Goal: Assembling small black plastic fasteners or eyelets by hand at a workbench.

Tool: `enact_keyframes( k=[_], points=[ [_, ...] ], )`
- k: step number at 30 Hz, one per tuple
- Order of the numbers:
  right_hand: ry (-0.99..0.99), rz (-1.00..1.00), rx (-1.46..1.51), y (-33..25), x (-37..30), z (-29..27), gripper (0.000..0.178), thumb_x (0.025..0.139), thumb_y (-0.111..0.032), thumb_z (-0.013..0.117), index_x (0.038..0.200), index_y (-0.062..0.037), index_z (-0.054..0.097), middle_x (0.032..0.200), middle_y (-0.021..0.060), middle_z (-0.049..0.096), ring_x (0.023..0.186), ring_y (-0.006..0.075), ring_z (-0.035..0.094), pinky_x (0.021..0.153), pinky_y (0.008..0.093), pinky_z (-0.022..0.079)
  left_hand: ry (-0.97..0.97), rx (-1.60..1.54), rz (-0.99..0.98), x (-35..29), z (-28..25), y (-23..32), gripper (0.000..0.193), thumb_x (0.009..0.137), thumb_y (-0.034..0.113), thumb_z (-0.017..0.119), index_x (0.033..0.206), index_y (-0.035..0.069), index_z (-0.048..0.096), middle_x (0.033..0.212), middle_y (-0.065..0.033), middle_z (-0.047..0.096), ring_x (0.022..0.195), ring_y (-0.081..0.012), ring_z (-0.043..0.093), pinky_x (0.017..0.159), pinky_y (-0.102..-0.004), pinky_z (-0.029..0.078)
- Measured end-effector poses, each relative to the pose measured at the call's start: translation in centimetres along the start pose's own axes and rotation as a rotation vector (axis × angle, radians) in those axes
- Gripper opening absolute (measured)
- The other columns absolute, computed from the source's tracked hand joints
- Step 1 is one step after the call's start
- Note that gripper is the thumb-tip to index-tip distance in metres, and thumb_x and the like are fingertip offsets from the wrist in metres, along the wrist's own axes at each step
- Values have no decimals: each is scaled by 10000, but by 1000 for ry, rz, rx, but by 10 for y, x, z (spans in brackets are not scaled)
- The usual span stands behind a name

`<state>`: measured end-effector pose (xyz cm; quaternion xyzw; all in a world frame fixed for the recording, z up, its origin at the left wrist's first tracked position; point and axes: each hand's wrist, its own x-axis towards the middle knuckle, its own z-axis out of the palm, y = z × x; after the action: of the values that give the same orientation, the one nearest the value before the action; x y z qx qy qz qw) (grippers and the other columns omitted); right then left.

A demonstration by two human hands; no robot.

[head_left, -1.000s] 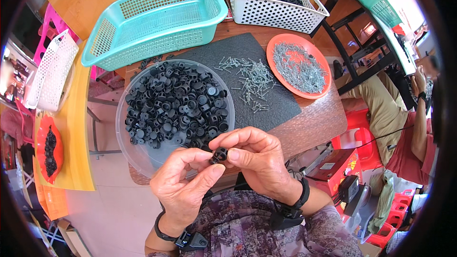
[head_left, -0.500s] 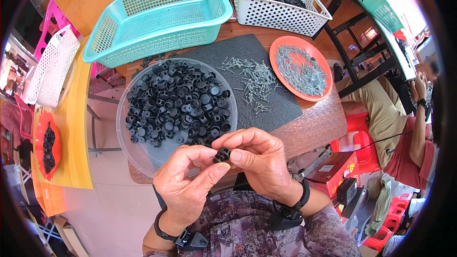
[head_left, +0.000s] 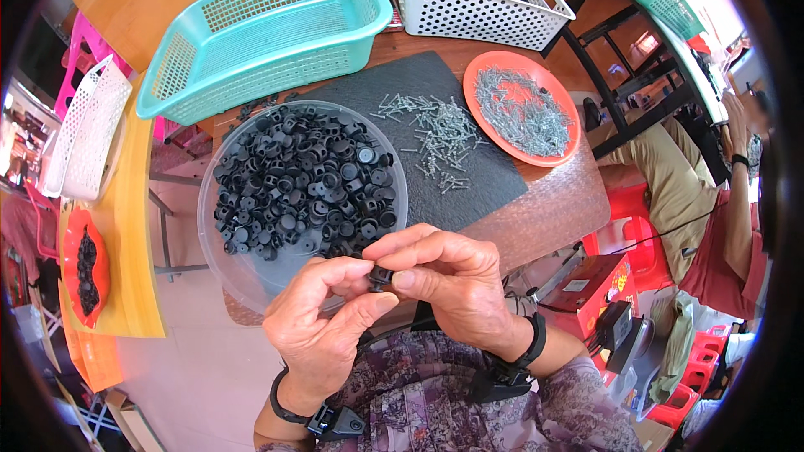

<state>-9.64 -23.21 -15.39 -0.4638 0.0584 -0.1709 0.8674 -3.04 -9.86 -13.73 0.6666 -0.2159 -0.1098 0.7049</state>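
Between my two hands, just past the near rim of a clear round tub, is a small black plastic part. My left hand has its fingertips closed around the part's left side. The thumb and forefinger of my right hand pinch it from the right. Fingertips cover much of the part, so its details are hard to make out. Heaped inside the tub are many similar black plastic parts, some with round caps and holes.
Loose metal screws lie on a dark mat, beside an orange plate of more screws. Behind stand a turquoise basket and a white basket holding black parts. Another person sits at right.
Both hands stay together on the black part, which has turned slightly and is now more covered by the fingers. The whole view has shifted a little.
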Motion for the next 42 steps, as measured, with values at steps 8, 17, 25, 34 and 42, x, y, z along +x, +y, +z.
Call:
enact_keyframes(
  k=[8,17,25,34,42],
  points=[
    [17,-25,-241,-7,-3,-2,175,809,81,609,944,-8,678,959,75,604,828,102,574,712,227,491,-26,40,2,1,0,0,321,659,34,799,931,-38,644,778,-52,613,680,-94,576,620,-214,481],
    [8,-23,-304,-7,-3,-4,181,793,98,618,935,0,672,880,42,576,800,83,568,699,210,488,-110,102,-25,2,-1,4,305,673,25,786,928,-49,637,786,-65,626,693,-97,585,620,-211,481],
    [32,3,-338,-12,-1,-4,190,763,124,625,894,0,682,842,40,583,770,98,562,690,219,460,-150,30,-112,2,0,1,327,684,3,781,940,-55,586,799,-63,619,701,-89,568,620,-194,473],
    [-37,-13,-416,-12,4,-11,149,776,94,611,883,1,658,808,16,549,722,60,529,628,206,440,-213,-107,-216,11,-1,3,230,706,-32,756,866,-44,591,759,-65,636,679,-84,581,610,-223,501],
    [-32,-56,-460,-16,3,-10,181,743,112,637,879,-2,676,791,44,574,724,105,558,652,227,449,-215,105,-111,9,0,0,346,649,106,824,850,-12,568,726,-8,565,649,-61,511,572,-189,429]
  ],
)
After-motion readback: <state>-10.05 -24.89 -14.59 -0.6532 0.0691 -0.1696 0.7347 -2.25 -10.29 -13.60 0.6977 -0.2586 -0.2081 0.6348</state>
